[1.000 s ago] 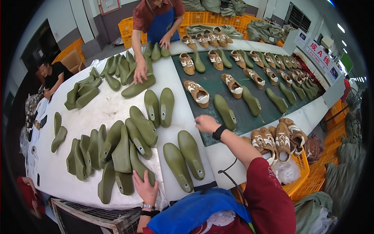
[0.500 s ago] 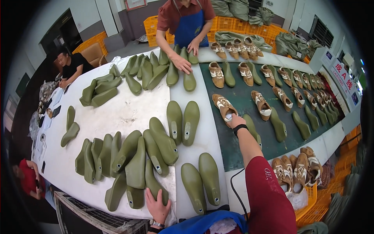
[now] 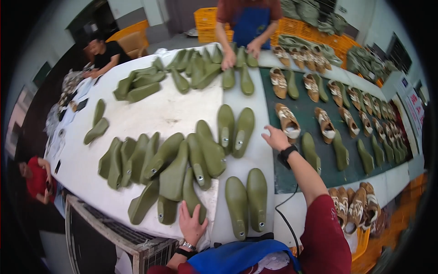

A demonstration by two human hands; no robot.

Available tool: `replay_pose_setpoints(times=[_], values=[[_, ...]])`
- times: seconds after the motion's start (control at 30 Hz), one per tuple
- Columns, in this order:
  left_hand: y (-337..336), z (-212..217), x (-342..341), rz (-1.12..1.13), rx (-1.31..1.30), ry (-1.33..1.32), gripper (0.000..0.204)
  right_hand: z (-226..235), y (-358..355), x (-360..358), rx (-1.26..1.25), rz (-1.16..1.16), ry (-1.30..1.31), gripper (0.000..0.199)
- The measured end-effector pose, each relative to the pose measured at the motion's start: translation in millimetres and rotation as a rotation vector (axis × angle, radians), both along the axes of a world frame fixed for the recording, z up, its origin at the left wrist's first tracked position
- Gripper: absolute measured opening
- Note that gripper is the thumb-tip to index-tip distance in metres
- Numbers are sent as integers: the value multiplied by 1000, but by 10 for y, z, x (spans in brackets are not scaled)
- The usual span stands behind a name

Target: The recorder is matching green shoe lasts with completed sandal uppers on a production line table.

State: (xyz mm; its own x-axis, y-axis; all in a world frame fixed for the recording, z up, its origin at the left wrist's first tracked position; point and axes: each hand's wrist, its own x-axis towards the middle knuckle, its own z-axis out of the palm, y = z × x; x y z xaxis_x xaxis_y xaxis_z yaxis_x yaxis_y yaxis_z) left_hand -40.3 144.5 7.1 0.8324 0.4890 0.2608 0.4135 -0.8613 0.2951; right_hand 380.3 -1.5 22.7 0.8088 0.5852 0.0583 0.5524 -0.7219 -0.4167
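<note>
My left hand (image 3: 192,225) rests with fingers apart against the near end of a green shoe last (image 3: 193,201), at the front of a loose heap. My right hand (image 3: 276,139) is open and empty, stretched over the white strip by the conveyor's edge. Just beyond it, a brown and white sneaker (image 3: 287,122) lies on the dark green belt (image 3: 299,175). A shoe last (image 3: 311,153) sits on the belt to that hand's right. On the white strip are two pairs of lasts: a farther pair (image 3: 243,132) and a nearer pair (image 3: 237,205).
Across the table, a person in a blue apron (image 3: 252,29) handles lasts. More lasts (image 3: 143,86) lie at the far left. Sneakers and lasts line the belt. A black cable (image 3: 286,219) runs beside my right arm. An orange crate (image 3: 363,242) of sneakers stands at the right.
My right hand has left the sneaker on the belt and moved left over the white strip. My left hand stays at the same last. The whole view has shifted.
</note>
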Motion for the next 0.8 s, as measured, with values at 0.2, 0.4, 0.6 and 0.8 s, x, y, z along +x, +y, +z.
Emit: replay_pose_setpoints(times=[0.2,0.4,0.6,0.8], values=[[-81,13,-136,43,-35,62,70,238,-156,-1394,-131,362,173,38],[13,-75,-82,99,-171,104,88,-20,-745,-2194,-30,356,225,53],[137,-72,-86,-29,-726,-235,83,-90,-972,-2641,215,117,311,65],[-81,-213,-99,-103,-1159,-88,85,-209,-918,-2666,416,77,349,63]])
